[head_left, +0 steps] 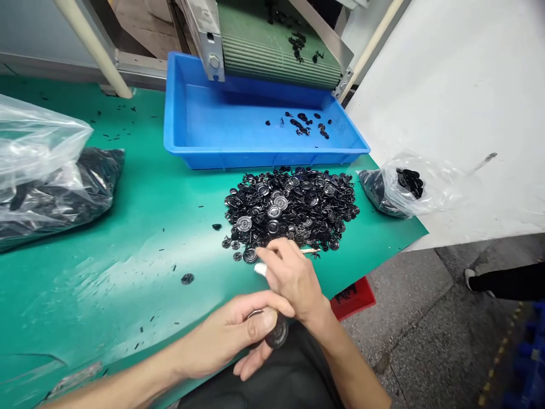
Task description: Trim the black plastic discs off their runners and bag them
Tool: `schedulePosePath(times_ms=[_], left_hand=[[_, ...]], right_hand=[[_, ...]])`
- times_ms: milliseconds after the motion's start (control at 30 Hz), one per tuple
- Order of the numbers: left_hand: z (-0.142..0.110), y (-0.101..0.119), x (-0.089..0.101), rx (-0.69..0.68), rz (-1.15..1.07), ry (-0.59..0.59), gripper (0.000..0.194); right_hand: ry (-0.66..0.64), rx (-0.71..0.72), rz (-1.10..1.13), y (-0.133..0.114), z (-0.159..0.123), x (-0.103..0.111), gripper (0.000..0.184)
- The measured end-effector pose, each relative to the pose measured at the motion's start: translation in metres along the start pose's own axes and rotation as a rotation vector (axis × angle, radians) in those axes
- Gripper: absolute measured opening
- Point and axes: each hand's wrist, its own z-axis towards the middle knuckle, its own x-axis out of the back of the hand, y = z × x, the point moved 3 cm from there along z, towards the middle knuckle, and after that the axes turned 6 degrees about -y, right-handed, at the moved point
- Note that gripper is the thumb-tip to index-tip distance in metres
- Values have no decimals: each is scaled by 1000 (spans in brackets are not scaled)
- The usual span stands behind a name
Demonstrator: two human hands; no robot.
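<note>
A heap of small black round plastic parts (pixel 292 207) lies on the green table mat (pixel 128 227), just in front of a blue tray. My right hand (pixel 292 278) reaches to the near edge of the heap with its fingers curled together over the parts; what it pinches is hidden. Close to the table's front edge, my left hand (pixel 236 335) is closed on a small stack of the black round parts (pixel 276 335), held between thumb and fingers. One loose part (pixel 187 278) lies alone to the left of the hands.
The blue tray (pixel 204 128) holds a few black parts under the end of a green conveyor belt (pixel 264 48). A clear bag of black parts (pixel 46 170) lies at the left, a smaller bag (pixel 404 187) at the right. Another person's leg (pixel 506 281) shows on the floor at right.
</note>
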Motion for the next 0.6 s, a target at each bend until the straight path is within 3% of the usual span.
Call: schedulePosePath(times_ms=[133, 233, 367, 433, 533, 600], left_hand=[[1, -7, -4, -9, -257, 23, 36], [2, -8, -1, -43, -356, 75, 32], [3, -3, 7, -49, -323, 169, 23], [3, 2, 13, -68, -294, 249, 19], [4, 13, 20, -91, -213, 390, 28], [5, 20, 23, -96, -101, 471, 32]], right_hand=[[-43, 56, -146, -7, 13, -11, 22], [25, 41, -80, -4, 12, -11, 25], [159, -64, 314, 12, 7, 0, 36], [164, -208, 576, 24, 5, 3, 30], [127, -433, 948, 39, 5, 3, 14], [104, -493, 1121, 41, 5, 3, 12]])
